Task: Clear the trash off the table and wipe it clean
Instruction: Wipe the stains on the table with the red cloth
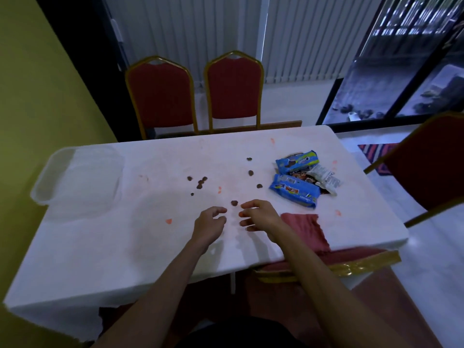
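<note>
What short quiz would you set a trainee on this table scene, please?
1. True or false: the red cloth lies on the table just right of the right hand.
2. The clear plastic container sits at the table's: A) left end, B) right end, C) middle.
3. How many blue wrappers lie on the table?
Key: 1 true; 2 A; 3 two.
</note>
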`<move>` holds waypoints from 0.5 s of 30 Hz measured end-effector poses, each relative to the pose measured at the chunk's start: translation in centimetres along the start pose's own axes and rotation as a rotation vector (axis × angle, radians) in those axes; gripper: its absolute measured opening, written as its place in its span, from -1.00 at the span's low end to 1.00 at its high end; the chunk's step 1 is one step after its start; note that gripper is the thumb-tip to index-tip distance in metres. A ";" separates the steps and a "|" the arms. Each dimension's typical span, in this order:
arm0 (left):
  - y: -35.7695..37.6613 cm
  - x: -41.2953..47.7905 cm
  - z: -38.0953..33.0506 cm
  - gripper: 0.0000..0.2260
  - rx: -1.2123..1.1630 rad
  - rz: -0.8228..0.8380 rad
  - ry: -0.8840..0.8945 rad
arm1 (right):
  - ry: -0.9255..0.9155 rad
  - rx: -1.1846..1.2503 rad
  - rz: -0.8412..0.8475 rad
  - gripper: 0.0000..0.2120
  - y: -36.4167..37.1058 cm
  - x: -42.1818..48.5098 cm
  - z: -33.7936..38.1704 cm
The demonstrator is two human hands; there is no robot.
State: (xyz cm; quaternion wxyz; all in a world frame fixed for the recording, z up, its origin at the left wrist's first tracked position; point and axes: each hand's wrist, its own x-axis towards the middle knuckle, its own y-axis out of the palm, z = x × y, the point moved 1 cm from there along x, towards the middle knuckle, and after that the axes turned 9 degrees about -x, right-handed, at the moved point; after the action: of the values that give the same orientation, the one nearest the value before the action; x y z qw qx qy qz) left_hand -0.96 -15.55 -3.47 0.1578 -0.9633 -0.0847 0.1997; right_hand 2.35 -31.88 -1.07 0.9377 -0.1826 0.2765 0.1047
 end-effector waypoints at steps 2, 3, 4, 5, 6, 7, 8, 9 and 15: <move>-0.5 0.7 -0.1 -0.72 -0.005 0.014 -0.005 | 0.019 0.018 -0.014 -0.80 0.2 0.4 0.4; -0.8 0.9 0.1 -0.72 -0.004 0.026 -0.011 | 0.025 0.030 -0.021 -0.81 0.5 0.6 0.5; -1.1 1.1 0.4 -0.72 0.004 0.040 -0.017 | 0.030 0.042 -0.027 -0.81 0.8 0.8 0.7; -1.4 1.4 0.6 -0.72 0.016 0.050 -0.023 | 0.035 0.051 -0.030 -0.82 1.0 0.8 0.8; -1.7 1.7 0.9 -0.72 0.033 0.058 -0.028 | 0.043 0.056 -0.031 -0.82 1.3 0.9 0.8; -1.9 2.1 1.1 -0.72 0.052 0.066 -0.032 | 0.054 0.056 -0.031 -0.82 1.5 0.9 0.7; -2.1 2.4 1.4 -0.72 0.067 0.074 -0.035 | 0.063 0.050 -0.032 -0.81 1.6 0.9 0.6; -2.4 2.7 1.6 -0.72 0.076 0.080 -0.039 | 0.071 0.044 -0.036 -0.81 1.6 0.9 0.5; -3.4 3.9 2.9 -0.73 0.054 0.106 -0.088 | 0.120 0.050 -0.082 -0.82 1.3 1.5 -0.3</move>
State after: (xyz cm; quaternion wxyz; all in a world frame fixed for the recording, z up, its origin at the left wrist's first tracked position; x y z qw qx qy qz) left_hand 1.02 -10.70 -6.18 0.1693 -0.9521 -0.0350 0.2522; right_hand 3.05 -30.68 -2.45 0.9272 -0.1765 0.3268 0.0481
